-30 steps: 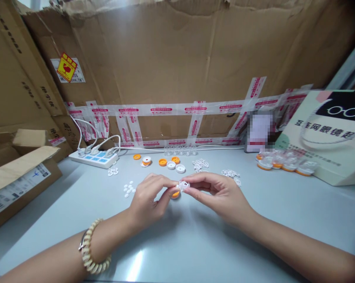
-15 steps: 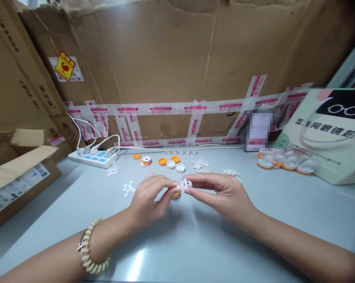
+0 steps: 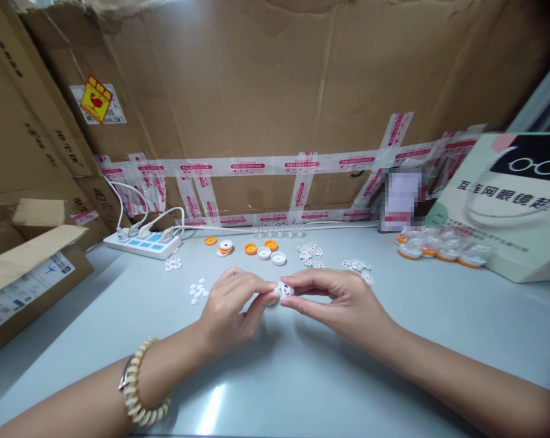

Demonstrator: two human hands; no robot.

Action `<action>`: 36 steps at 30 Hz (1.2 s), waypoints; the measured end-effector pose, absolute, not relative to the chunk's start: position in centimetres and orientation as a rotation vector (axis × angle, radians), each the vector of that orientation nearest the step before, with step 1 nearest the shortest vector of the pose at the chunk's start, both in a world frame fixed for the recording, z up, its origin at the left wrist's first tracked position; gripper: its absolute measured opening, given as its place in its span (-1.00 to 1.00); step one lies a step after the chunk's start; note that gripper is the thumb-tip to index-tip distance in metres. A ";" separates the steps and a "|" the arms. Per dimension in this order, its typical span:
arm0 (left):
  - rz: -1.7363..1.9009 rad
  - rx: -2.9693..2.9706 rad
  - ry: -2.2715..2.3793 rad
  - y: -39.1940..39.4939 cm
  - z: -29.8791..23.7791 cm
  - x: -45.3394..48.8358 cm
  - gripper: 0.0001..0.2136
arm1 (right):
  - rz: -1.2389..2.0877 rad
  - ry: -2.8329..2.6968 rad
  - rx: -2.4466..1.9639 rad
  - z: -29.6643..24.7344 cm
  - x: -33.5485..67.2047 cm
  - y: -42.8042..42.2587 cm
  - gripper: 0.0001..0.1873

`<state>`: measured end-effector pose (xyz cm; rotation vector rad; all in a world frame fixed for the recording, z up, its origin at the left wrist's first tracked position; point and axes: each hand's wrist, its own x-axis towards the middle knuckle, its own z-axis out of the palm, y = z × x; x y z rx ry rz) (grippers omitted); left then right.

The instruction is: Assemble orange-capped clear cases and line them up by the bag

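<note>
White openwork piece [image 3: 286, 290] is held between both hands, above the worktop [image 3: 257, 389], between its near and far edges. The left hand [image 3: 236, 304] is set with thumb and forefinger pinching the piece's left side; by the right hand [image 3: 348, 298], the right side is gripped between thumb and fingers, from above and below. How the piece is built behind the fingertips cannot be told.

For this two-handed hold, light, even pressure seems best, since the thin ribs could be bent by a hard squeeze. The left pinch is best used as a steady anchor, with fine turning left to the right fingers. Toward the far edge, white rings [image 3: 278, 258] are laid out; farther left, small white discs [image 3: 198, 291] are scattered, best not brushed by the left hand.
</note>
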<state>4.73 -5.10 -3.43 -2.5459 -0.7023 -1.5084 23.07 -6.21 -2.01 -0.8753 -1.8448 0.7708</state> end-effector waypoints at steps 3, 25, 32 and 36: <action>-1.506 -2.525 -0.705 -5.2 -3.4 4.7 -0.91 | 0.815 -1.830 -0.883 -2.0 23.1 -6.2 -0.86; -1.400 -2.701 -0.762 -4.6 -3.8 4.7 -0.88 | 1.261 -1.658 -1.110 -2.0 23.2 -4.7 -0.79; -1.407 -2.879 -0.884 -4.6 -3.8 4.6 -0.93 | 1.111 -1.792 -1.167 -2.3 23.1 -4.5 -0.88; -1.463 -3.038 -1.351 -4.8 -3.2 5.0 -0.89 | 0.749 -1.947 -1.076 -2.8 23.4 -4.4 -0.94</action>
